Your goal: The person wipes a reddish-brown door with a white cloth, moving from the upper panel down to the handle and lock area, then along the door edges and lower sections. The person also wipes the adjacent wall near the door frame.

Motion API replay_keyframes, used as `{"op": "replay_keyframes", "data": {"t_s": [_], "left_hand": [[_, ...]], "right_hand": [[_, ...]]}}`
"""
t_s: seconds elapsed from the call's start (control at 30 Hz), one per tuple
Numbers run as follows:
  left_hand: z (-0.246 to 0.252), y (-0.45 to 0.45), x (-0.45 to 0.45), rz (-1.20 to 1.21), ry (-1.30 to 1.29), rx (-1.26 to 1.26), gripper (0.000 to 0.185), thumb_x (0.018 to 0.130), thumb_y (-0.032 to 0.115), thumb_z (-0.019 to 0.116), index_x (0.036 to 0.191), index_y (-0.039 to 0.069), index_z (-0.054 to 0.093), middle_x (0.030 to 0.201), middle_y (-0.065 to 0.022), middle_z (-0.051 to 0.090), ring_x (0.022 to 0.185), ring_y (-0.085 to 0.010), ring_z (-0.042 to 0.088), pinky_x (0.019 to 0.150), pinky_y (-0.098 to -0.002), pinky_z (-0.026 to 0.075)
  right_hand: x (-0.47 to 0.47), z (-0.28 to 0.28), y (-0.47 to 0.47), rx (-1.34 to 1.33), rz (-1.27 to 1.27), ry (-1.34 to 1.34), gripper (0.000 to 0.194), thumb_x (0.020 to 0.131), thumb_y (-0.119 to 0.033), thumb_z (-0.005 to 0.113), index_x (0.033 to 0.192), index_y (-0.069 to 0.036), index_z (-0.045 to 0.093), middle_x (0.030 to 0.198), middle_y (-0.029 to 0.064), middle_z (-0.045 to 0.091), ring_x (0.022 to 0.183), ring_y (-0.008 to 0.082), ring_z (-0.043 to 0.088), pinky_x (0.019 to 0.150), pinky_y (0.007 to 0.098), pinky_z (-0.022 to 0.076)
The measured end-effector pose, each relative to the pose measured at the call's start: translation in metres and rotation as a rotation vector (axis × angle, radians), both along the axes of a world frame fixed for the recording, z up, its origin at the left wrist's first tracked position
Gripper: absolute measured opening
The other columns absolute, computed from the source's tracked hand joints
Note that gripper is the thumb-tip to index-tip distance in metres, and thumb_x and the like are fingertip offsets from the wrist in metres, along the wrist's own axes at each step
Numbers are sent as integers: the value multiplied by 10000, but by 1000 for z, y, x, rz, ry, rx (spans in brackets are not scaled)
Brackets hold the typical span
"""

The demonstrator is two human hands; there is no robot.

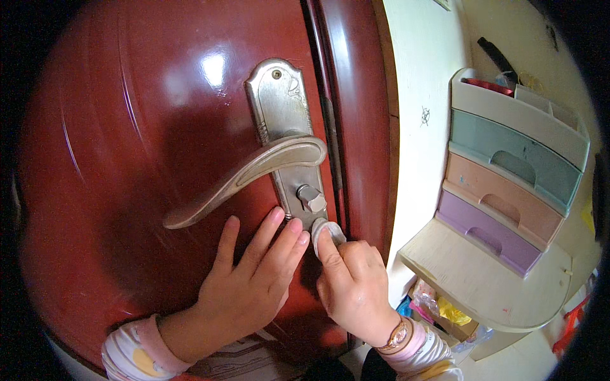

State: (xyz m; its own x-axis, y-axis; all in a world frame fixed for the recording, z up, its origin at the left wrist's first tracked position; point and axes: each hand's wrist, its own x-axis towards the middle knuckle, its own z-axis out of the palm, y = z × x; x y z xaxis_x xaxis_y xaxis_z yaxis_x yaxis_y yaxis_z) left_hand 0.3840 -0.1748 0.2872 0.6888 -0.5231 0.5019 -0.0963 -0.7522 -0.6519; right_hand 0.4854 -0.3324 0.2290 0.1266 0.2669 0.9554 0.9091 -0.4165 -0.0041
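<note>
A dark red glossy door fills the left of the view. On it is a metal lock plate with a curved lever handle and a thumb-turn knob below the lever. My right hand pinches a small whitish cloth or pad against the plate's lower end, its index finger pressing on it. Fingers spread, my left hand rests by the plate's lower left edge, holding nothing. Both hands hide the bottom of the plate.
Right of the door frame is a white wall. A small drawer unit with pastel drawers stands on a pale rounded shelf. Beneath it, several plastic bags and a yellow wrapper lie in a cardboard box.
</note>
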Motion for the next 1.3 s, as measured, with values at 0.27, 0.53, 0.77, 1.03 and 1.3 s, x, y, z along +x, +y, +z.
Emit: {"op": "replay_keyframes", "data": {"t_s": [0.27, 0.53, 0.77, 1.03, 1.3], "left_hand": [[-1, 0, 0, 41, 7, -11, 534, 891, 256, 545, 1374, 38, 481, 1468, -184, 440, 1372, -355, 421, 1108, -614, 270], [-2, -3, -4, 69, 20, 7, 529, 899, 269, 541, 1375, 46, 485, 1472, -183, 445, 1379, -356, 414, 1109, -617, 267], [-2, -1, -6, 79, 39, 11, 562, 894, 280, 539, 1393, 35, 454, 1476, -189, 439, 1379, -364, 412, 1108, -622, 263], [-4, 0, -8, 74, 55, 1, 597, 872, 313, 557, 1378, 14, 455, 1484, -197, 427, 1389, -372, 395, 1115, -625, 248], [-3, 1, -8, 45, 61, -11, 570, 872, 298, 566, 1345, 3, 447, 1482, -211, 426, 1390, -386, 391, 1112, -634, 247]], "right_hand": [[-1, 3, 0, -52, 1, 90, 585, 739, -88, 652, 1307, 24, 572, 795, 61, 494, 708, 234, 513, 631, 360, 422], [-2, 3, -1, -41, 9, 83, 616, 729, -90, 648, 1327, 25, 555, 806, 65, 498, 720, 235, 516, 637, 364, 422], [-7, 5, 2, -56, -4, 116, 647, 711, -110, 666, 1319, 67, 532, 812, 80, 498, 707, 250, 516, 626, 376, 426], [-13, 2, 8, -45, 44, 132, 656, 740, -87, 624, 1343, 121, 467, 862, 132, 531, 742, 287, 552, 672, 386, 471], [-17, 2, 7, -38, 72, 218, 722, 696, 31, 657, 1379, 99, 434, 812, 158, 508, 684, 324, 530, 617, 414, 457]]}}
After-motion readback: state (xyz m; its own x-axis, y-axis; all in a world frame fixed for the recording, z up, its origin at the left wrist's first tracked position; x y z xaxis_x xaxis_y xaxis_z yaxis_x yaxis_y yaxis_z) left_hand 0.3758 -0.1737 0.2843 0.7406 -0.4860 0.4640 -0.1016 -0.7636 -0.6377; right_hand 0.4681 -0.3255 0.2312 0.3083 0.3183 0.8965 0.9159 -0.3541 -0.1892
